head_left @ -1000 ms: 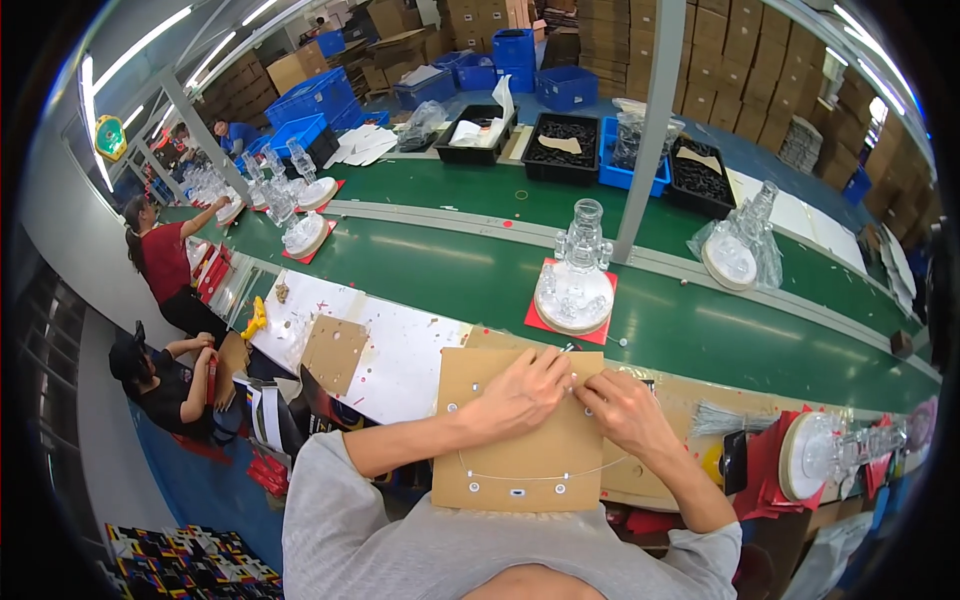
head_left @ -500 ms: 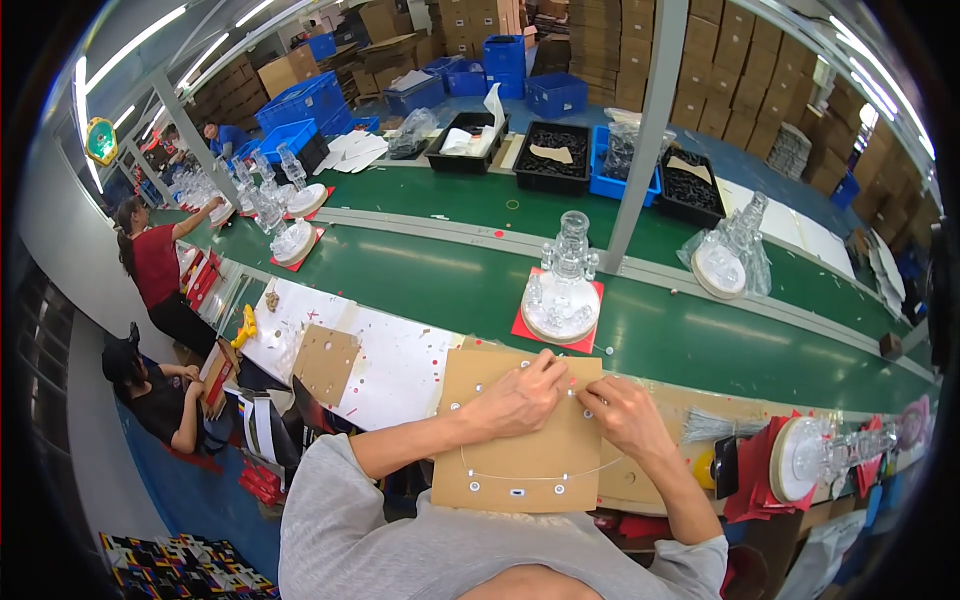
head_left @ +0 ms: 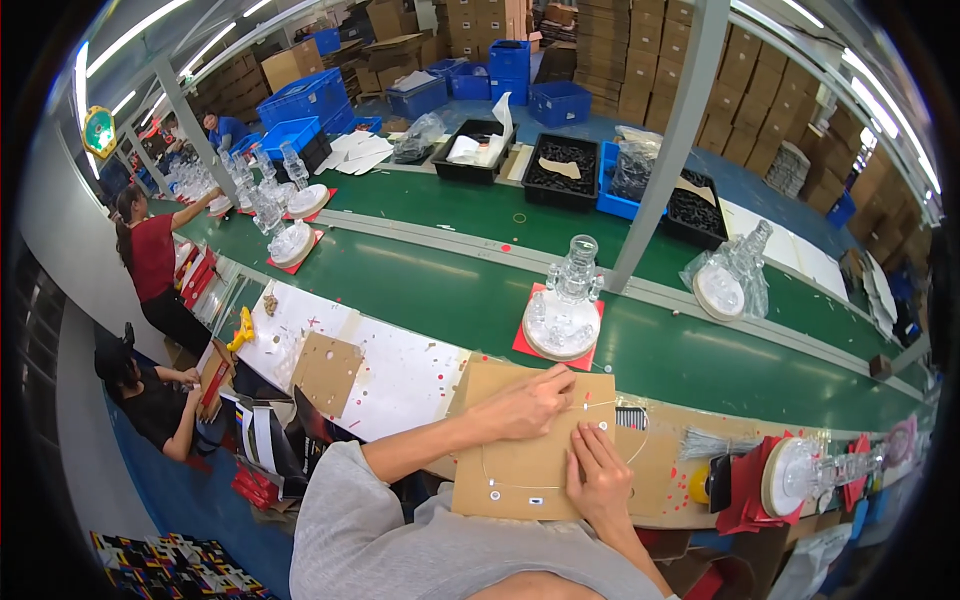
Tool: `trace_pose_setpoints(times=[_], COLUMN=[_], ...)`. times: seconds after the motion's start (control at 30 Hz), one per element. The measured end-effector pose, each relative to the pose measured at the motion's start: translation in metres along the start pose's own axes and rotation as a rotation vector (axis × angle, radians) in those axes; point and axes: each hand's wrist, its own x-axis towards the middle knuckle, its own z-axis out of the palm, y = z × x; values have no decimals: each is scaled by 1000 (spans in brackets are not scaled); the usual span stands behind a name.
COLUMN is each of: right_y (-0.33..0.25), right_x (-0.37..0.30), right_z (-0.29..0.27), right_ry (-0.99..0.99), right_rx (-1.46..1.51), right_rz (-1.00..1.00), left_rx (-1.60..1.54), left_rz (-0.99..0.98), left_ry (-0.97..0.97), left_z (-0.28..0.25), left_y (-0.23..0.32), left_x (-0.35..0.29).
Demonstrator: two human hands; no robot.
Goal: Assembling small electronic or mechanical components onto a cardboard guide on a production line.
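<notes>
A brown cardboard sheet (head_left: 515, 458) lies in front of me, with small white clips (head_left: 495, 496) and slots along its edges. A thin pale wire (head_left: 646, 440) runs round it through the clips and loops out past the right edge. Near the top edge my left hand (head_left: 535, 404) rests on the sheet with its fingers curled closed; what they pinch is hidden. My right hand (head_left: 601, 475) lies flat over the right side of the sheet, fingers stretched out and close together, touching the board beside the wire.
Ahead, a clear tower-shaped piece (head_left: 574, 275) on a round white base stands on the green conveyor (head_left: 420, 265). To the right are a bundle of thin wires (head_left: 712, 444), red sheets (head_left: 745, 490) and another clear tower lying down. Co-workers sit and stand at left.
My right hand has moved from pinching near the top right edge down to lie flat on the board. The wire now loops past the right edge. The sheet sits slightly further right.
</notes>
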Motion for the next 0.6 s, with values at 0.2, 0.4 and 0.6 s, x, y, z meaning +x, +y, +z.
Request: trace_pose_setpoints(times=[0.2,0.4,0.6], right_y=[-2,-20,-8], right_x=[4,62,82], right_z=[2,8,36], right_ry=[12,-3,-175], right_rx=[-50,14,452], right_rz=[-4,-64,72], left_rx=[-82,-242,-345], left_rz=[-85,-118,-46], left_ry=[145,157,280], left_z=[-21,-19,-20], left_y=[-20,-26,-30], left_x=[-34,-46,-48])
